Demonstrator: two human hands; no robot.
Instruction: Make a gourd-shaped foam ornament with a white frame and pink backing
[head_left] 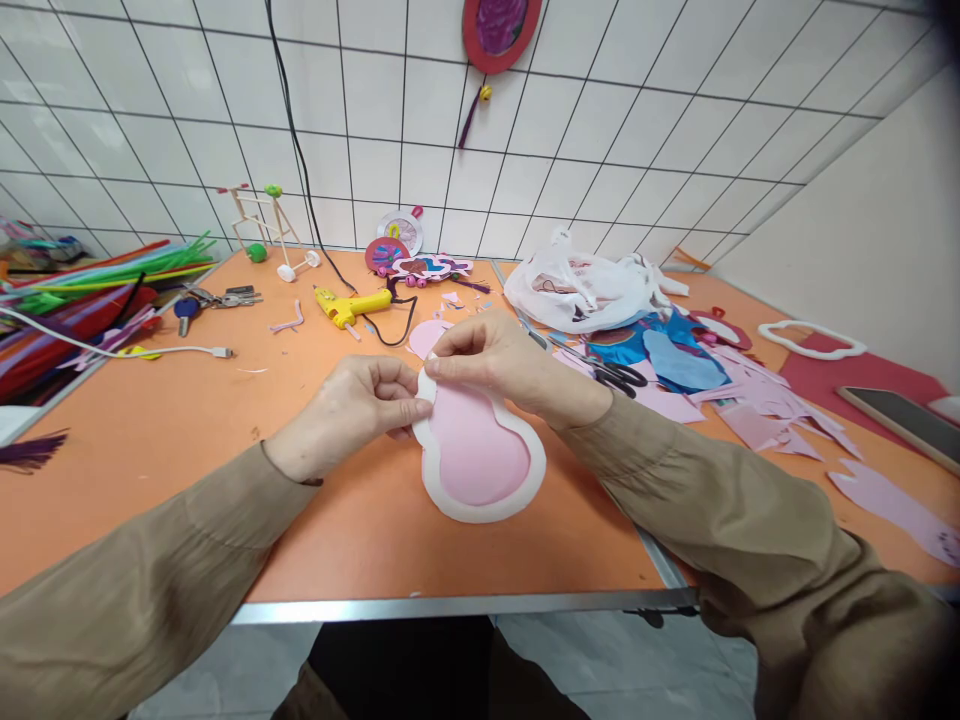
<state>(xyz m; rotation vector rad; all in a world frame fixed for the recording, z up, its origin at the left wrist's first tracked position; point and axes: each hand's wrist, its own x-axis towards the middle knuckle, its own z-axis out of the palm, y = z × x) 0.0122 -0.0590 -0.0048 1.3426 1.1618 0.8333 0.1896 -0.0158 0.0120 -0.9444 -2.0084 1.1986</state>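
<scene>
A gourd-shaped foam cutout (484, 455), pink in the middle with a white raised border, is held above the orange table (337, 560). My left hand (349, 410) pinches its left edge between thumb and fingers. Near its top, my right hand (502, 360) grips the border, its fingers covering part of the upper end. The wider lobe hangs toward me, fully visible. Just behind my right fingertips lies a round pink piece (427, 338), partly hidden by that hand.
A yellow glue gun (352, 306) with a black cord lies behind my left hand. Scissors (619, 375), pink scraps (772, 410) and a white plastic bag (585, 290) lie to the right. Pipe cleaners (97, 290), keys (217, 300) and a white cable (150, 352) are at left.
</scene>
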